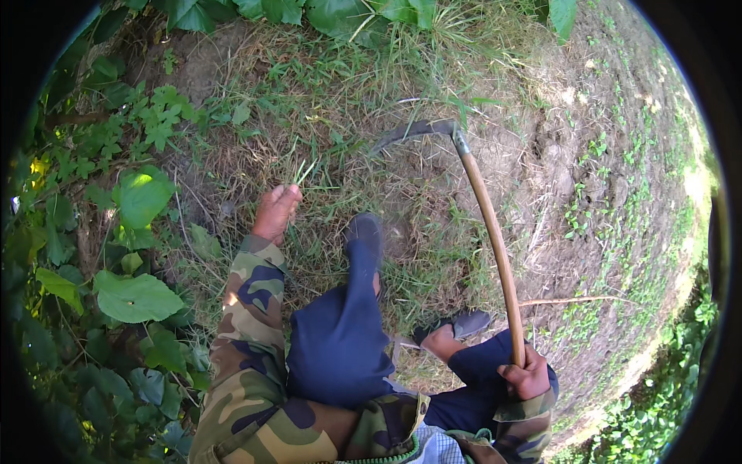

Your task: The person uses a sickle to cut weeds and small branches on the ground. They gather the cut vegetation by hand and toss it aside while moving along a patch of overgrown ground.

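My left hand (277, 213) is closed around a few cut grass stems (304, 171), whose pale ends poke up past the thumb. It is just above the grassy ground, left of my forward shoe. At the lower right, my right hand (526, 373) grips the end of a sickle's long wooden handle (491, 232). A metal socket joins the handle to the curved sickle blade (414, 132). The blade points left over dry and green grass, beyond my feet and apart from my left hand. Its tip blends with the grass.
Broad-leaved plants (139, 296) crowd the left side, with more large leaves (348, 17) at the top. My shoes (364, 229) stand on grass and straw. Bare soil (585, 174) with small seedlings slopes along the right. A thin stick (574, 300) lies beside the handle.
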A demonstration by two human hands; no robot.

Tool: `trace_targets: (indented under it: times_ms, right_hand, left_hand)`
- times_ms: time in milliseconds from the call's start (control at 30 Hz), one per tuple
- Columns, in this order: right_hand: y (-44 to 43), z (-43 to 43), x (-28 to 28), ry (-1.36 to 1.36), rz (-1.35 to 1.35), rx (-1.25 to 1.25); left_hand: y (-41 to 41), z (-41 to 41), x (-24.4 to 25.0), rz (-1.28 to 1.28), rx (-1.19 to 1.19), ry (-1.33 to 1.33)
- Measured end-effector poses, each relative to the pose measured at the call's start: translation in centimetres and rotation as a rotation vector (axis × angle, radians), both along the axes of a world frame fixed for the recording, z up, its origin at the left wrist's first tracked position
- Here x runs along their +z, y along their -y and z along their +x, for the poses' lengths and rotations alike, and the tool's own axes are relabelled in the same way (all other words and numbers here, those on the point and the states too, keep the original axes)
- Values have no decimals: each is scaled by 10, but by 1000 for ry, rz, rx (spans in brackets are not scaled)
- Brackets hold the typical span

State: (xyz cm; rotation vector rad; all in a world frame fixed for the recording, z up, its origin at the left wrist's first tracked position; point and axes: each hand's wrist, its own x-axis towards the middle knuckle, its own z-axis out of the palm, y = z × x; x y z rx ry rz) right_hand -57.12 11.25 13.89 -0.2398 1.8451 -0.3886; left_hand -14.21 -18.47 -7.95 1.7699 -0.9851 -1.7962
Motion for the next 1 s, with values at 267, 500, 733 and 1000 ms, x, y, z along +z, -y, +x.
trace_targets:
  times_ms: [267, 500, 733, 1000]
  right_hand:
    - [4, -10, 27, -141, 69, 384]
    - [-1, -39, 87, -278, 72, 137]
    - [-1, -14, 40, -121, 15, 34]
    - [21, 13, 20, 2, 22, 78]
  left_hand:
    - [3, -34, -5, 27, 327, -253]
    - [38, -17, 53, -278, 347, -70]
    - [-3, -50, 21, -261, -166, 254]
    - [-36, -93, -45, -364, -531, 473]
